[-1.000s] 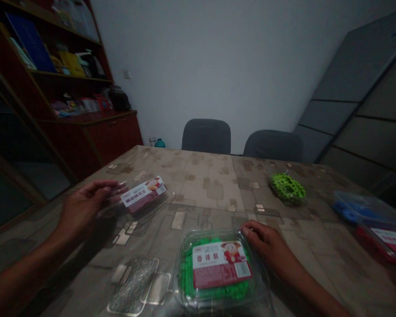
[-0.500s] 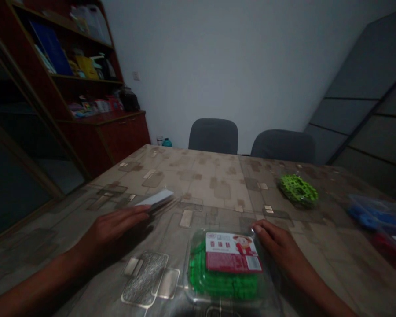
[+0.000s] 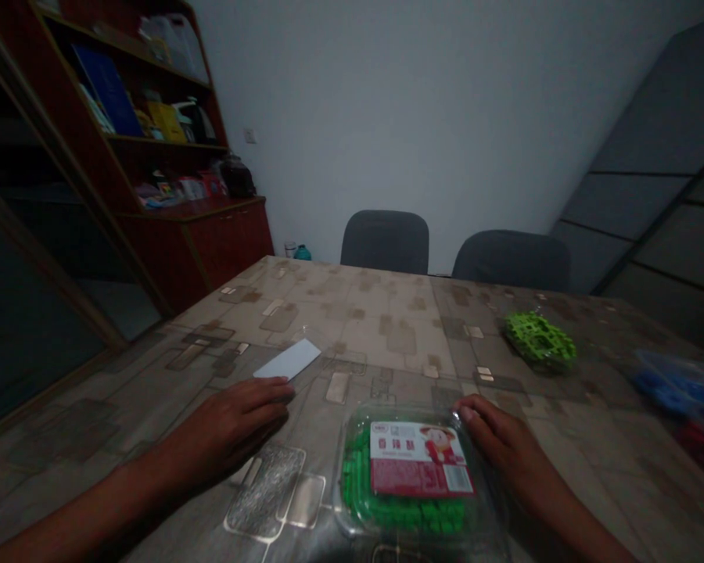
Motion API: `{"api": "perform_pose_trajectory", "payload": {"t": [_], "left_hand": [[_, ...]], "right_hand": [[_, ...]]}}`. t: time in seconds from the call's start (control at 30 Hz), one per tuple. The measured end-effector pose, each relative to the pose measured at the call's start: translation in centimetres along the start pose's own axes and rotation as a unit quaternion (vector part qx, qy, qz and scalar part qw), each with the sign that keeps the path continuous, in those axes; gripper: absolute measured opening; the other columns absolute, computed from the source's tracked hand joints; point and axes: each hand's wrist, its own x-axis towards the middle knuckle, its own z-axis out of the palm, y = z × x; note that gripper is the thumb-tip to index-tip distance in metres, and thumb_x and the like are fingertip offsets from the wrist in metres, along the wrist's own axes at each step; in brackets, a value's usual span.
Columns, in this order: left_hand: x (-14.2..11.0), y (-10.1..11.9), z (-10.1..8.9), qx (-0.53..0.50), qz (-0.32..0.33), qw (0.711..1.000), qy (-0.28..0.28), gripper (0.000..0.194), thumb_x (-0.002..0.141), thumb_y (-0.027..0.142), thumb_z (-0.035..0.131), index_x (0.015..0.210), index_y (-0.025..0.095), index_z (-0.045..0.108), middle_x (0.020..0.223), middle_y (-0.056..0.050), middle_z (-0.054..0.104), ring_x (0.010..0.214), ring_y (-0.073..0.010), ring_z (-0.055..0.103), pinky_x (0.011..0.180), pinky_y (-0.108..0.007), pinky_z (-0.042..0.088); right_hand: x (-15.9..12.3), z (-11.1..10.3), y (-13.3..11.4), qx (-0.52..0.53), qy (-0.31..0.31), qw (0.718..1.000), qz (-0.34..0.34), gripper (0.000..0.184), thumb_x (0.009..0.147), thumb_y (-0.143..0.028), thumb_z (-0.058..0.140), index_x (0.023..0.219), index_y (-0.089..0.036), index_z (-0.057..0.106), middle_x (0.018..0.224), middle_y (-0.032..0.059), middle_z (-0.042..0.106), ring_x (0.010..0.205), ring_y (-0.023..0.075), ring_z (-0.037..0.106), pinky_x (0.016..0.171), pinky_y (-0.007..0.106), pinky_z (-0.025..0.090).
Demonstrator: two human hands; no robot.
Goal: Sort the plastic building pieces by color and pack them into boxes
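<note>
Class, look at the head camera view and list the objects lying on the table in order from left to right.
A white rectangular card → a clear plastic tub of green pieces with a red-and-white label → a bright green plastic lattice piece → a clear plastic box of blue pieces

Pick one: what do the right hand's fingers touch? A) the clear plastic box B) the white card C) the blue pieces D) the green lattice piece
A. The right hand has its fingertips on the far corner of the clear plastic box.
</note>
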Motion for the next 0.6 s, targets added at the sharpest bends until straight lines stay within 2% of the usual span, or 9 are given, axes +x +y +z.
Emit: {"api": "perform_pose_trajectory", "payload": {"t": [0.13, 0.23, 0.4, 0.5, 0.6], "left_hand": [[0.9, 1.5, -0.6, -0.044, -0.019, 0.999, 0.02, 0.028, 0.097, 0.018, 0.053, 0.12, 0.025, 0.069, 0.13, -0.009, 0.07, 0.117, -0.0241, 0.067, 0.101, -0.036, 0.054], [1.5, 2.3, -1.0, -0.05, -0.054, 0.997, 0.026, 0.028, 0.097, 0.026, 0.057, 0.122, 0.027, 0.068, 0.129, -0.008, 0.07, 0.113, -0.0261, 0.068, 0.096, -0.038, 0.056], [2.6, 3.8, -1.1, -0.115, -0.073, 0.989, 0.05, 0.025, 0.097, 0.024, 0.054, 0.117, 0.03, 0.068, 0.113, -0.002, 0.077, 0.1, -0.0227, 0.073, 0.091, -0.034, 0.059], [2.7, 3.6, -0.9, -0.091, -0.088, 0.99, 0.058, 0.028, 0.096, 0.027, 0.056, 0.121, 0.03, 0.068, 0.121, -0.004, 0.075, 0.107, -0.0259, 0.071, 0.093, -0.038, 0.059], [2.4, 2.2, -0.7, -0.047, -0.126, 0.989, 0.056, 0.03, 0.094, 0.031, 0.058, 0.122, 0.027, 0.069, 0.126, -0.009, 0.072, 0.112, -0.0301, 0.069, 0.094, -0.042, 0.058]], "right_hand": [[-0.3, -0.1, 0.1, 0.003, 0.009, 1.0, -0.003, 0.039, 0.094, -0.052, 0.044, 0.082, -0.021, 0.064, 0.077, 0.0025, 0.067, 0.076, 0.0239, 0.063, 0.068, 0.032, 0.045], [-0.8, 0.2, 0.1, 0.028, -0.011, 0.999, 0.019, 0.038, 0.095, -0.054, 0.044, 0.087, -0.021, 0.063, 0.072, 0.0002, 0.064, 0.07, 0.0214, 0.06, 0.062, 0.029, 0.043], [-1.3, 0.5, 0.2, 0.095, -0.021, 0.995, 0.034, 0.035, 0.093, -0.053, 0.051, 0.09, -0.021, 0.065, 0.069, -0.0001, 0.064, 0.067, 0.0204, 0.059, 0.056, 0.028, 0.042], [-1.3, 0.5, 0.1, 0.092, -0.01, 0.995, 0.026, 0.036, 0.093, -0.051, 0.051, 0.093, -0.02, 0.069, 0.074, 0.0026, 0.069, 0.071, 0.0226, 0.063, 0.059, 0.029, 0.045], [-1.4, 0.4, -0.1, 0.094, -0.01, 0.995, 0.037, 0.04, 0.093, -0.053, 0.05, 0.097, -0.019, 0.072, 0.084, 0.0057, 0.073, 0.078, 0.0253, 0.066, 0.065, 0.031, 0.049]]}}
